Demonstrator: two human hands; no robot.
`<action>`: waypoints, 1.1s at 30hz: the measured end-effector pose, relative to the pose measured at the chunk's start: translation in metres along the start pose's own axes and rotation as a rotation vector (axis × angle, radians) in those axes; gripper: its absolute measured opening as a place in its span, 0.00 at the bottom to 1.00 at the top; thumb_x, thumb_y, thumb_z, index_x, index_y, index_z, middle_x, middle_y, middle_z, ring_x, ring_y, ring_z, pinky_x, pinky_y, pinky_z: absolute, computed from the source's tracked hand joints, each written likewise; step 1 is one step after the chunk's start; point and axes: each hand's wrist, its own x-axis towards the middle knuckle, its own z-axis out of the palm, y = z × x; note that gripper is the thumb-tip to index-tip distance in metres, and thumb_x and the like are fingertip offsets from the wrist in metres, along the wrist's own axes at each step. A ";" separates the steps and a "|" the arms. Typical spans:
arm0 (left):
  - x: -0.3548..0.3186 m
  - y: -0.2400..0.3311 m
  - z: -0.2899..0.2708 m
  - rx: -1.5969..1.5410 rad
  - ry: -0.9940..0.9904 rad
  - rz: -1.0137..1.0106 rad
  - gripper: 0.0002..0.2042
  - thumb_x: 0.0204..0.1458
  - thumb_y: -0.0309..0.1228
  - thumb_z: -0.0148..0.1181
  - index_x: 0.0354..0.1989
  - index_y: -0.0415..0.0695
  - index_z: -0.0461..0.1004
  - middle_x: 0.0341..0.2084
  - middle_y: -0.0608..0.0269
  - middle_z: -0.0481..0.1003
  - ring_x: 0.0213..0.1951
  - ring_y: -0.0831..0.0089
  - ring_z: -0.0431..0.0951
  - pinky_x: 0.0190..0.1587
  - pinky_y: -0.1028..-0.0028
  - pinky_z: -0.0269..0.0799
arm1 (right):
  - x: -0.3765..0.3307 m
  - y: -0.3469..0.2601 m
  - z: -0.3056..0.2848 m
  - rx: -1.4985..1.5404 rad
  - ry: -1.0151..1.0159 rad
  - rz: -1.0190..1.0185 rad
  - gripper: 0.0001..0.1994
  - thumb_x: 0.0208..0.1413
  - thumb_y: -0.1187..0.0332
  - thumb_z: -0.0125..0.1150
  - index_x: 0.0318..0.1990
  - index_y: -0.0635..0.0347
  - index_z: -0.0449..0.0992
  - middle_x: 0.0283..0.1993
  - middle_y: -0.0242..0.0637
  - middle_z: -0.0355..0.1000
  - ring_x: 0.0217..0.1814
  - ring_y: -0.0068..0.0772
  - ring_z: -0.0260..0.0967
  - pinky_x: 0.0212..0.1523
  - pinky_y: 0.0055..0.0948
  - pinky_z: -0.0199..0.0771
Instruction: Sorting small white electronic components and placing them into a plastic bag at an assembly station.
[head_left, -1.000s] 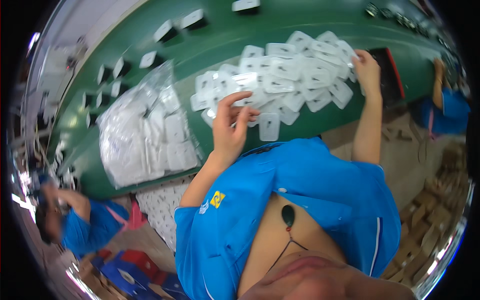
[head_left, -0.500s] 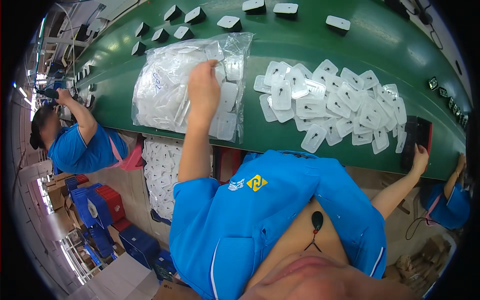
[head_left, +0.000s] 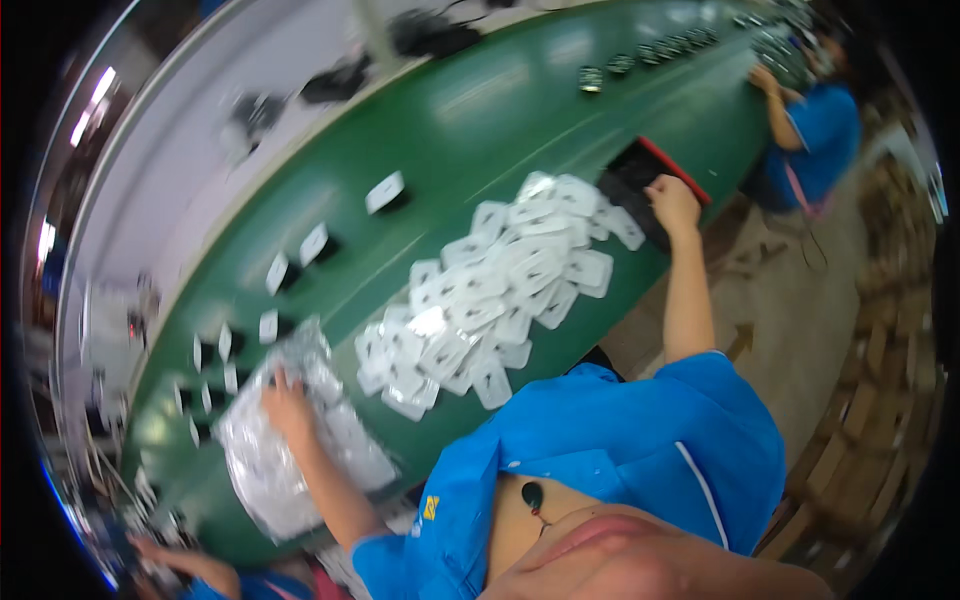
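My left hand (head_left: 289,407) rests on a clear plastic bag (head_left: 335,440) full of white pieces, its fingers stretched and slightly apart; motion blurs them. My right hand (head_left: 675,205) is at a black tray (head_left: 625,185) with a red edge (head_left: 677,165), its fingers curled together; what they hold, if anything, is hidden. Between my hands a heap of flat, translucent white rounded plates (head_left: 480,295) lies on the green table, a small dark mark on many of them. Some plates lie right against the tray.
Several black blocks with white tops (head_left: 385,193) stand along the table's far left. Round dark parts (head_left: 591,79) form a row at the far right. One co-worker (head_left: 815,130) works at the right end, another (head_left: 200,575) at the lower left. Cardboard (head_left: 860,430) lies on the right.
My view has swung toward the right, so the table now slants. My right hand has moved from the tray's near edge to over its inside. My left hand is still at the bag.
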 end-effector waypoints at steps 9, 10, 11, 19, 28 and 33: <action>0.014 0.013 -0.005 -0.164 0.056 0.044 0.19 0.47 0.29 0.55 0.50 0.48 0.67 0.39 0.46 0.69 0.38 0.48 0.73 0.40 0.59 0.70 | -0.005 -0.007 -0.003 0.063 0.318 -0.091 0.04 0.48 0.68 0.57 0.28 0.57 0.71 0.29 0.36 0.69 0.34 0.42 0.68 0.36 0.36 0.67; 0.014 0.010 -0.004 -0.165 0.061 0.050 0.19 0.47 0.29 0.55 0.50 0.48 0.67 0.39 0.46 0.69 0.38 0.48 0.73 0.40 0.59 0.70 | -0.005 -0.005 -0.002 0.065 0.324 -0.087 0.04 0.48 0.68 0.57 0.28 0.57 0.71 0.29 0.36 0.69 0.34 0.42 0.68 0.36 0.36 0.67; 0.015 0.006 -0.002 -0.226 0.055 0.074 0.18 0.47 0.28 0.55 0.49 0.47 0.67 0.37 0.45 0.70 0.37 0.48 0.73 0.40 0.59 0.70 | -0.005 -0.003 0.000 0.073 0.321 -0.085 0.04 0.49 0.68 0.57 0.28 0.57 0.71 0.29 0.36 0.69 0.33 0.42 0.68 0.35 0.36 0.67; 0.030 -0.011 0.014 -0.496 0.128 0.153 0.14 0.45 0.25 0.53 0.42 0.44 0.67 0.30 0.44 0.74 0.36 0.47 0.74 0.40 0.59 0.69 | -0.005 -0.002 0.000 0.174 0.274 -0.071 0.04 0.49 0.68 0.55 0.30 0.57 0.70 0.29 0.37 0.71 0.30 0.44 0.68 0.33 0.37 0.67; 0.017 -0.008 0.013 -0.435 0.379 -0.150 0.18 0.51 0.25 0.50 0.52 0.40 0.60 0.35 0.47 0.73 0.33 0.53 0.75 0.39 0.63 0.70 | -0.003 0.001 -0.001 0.221 0.271 -0.092 0.04 0.51 0.67 0.52 0.31 0.57 0.68 0.29 0.39 0.72 0.31 0.48 0.69 0.33 0.40 0.68; -0.023 0.000 -0.047 -0.747 0.387 -0.211 0.19 0.52 0.21 0.48 0.54 0.41 0.63 0.35 0.51 0.73 0.29 0.63 0.76 0.35 0.70 0.72 | -0.006 0.002 -0.006 0.258 0.349 -0.096 0.06 0.53 0.66 0.53 0.31 0.57 0.68 0.27 0.37 0.72 0.28 0.44 0.69 0.32 0.37 0.68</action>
